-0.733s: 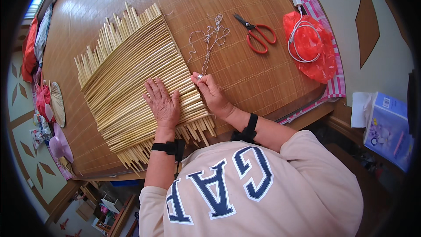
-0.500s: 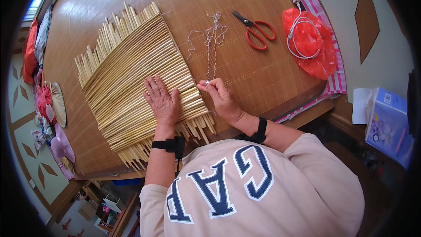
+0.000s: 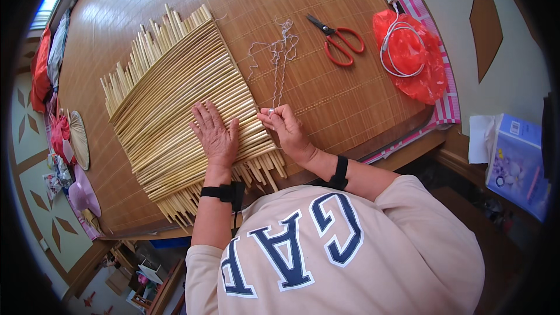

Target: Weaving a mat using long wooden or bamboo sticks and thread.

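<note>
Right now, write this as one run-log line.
left hand: flat on stick mat | right hand: pinching white thread by mat's edge | thread: tangled beyond right hand | red-handled scissors: right of thread, untouched

Sticks (image 3: 175, 93): pt. hidden under L hand (image 3: 217, 140). Just R of sticks, thread's (image 3: 285, 38) near end lost at R hand (image 3: 290, 133), too sm. to tell. Below sticks, shirt (image 3: 379, 245) cut off by btm edge.

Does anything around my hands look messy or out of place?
Mainly the white thread stands out: beyond the right hand it lies in a loose tangle on the brown mat, its loops crossing. I see nothing spilled.
</note>
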Motion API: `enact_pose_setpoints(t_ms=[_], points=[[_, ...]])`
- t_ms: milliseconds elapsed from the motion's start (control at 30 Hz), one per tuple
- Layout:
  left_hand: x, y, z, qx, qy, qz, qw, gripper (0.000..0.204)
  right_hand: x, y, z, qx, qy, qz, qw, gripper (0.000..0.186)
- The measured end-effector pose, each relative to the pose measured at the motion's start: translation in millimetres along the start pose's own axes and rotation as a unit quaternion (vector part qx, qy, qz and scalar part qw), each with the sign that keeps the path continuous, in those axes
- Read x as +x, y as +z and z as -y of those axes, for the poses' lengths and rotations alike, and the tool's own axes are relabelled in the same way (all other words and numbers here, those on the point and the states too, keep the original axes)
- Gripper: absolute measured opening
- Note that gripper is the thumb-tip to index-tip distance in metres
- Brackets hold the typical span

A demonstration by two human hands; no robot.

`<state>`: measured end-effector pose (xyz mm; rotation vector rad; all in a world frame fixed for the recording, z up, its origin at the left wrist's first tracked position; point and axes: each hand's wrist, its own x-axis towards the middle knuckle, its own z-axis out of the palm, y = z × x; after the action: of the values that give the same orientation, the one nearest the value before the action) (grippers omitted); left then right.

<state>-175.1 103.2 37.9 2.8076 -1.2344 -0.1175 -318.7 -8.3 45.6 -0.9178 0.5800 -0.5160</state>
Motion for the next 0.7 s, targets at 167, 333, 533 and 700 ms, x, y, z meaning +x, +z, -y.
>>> enact_pose_setpoints(t_ms=[167, 333, 533, 700], points=[[-0.2, 1.3, -2.1, 0.009, -0.002, -0.017, 1.000, 0.076, 1.8, -4.8, -2.9, -0.012, 0.001, 0.032, 0.999, 0.014], [-0.6, 4.2, -2.3, 0.021, 0.000, -0.025, 0.999, 0.075, -0.3, -11.1, 3.1, -0.048, -0.042, 0.003, 0.998, 0.012], [0.0, 4.4, -1.5, 0.011, -0.003, -0.031, 0.999, 0.076, -4.3, -9.5, 4.7, -0.120, -0.043, 0.019, 0.992, 0.013], [0.8, 5.1, -1.7, 0.014, -0.004, -0.021, 1.000, 0.076, -3.1, -8.9, 10.1, -0.182, 0.003, 0.047, 0.982, 0.014]])
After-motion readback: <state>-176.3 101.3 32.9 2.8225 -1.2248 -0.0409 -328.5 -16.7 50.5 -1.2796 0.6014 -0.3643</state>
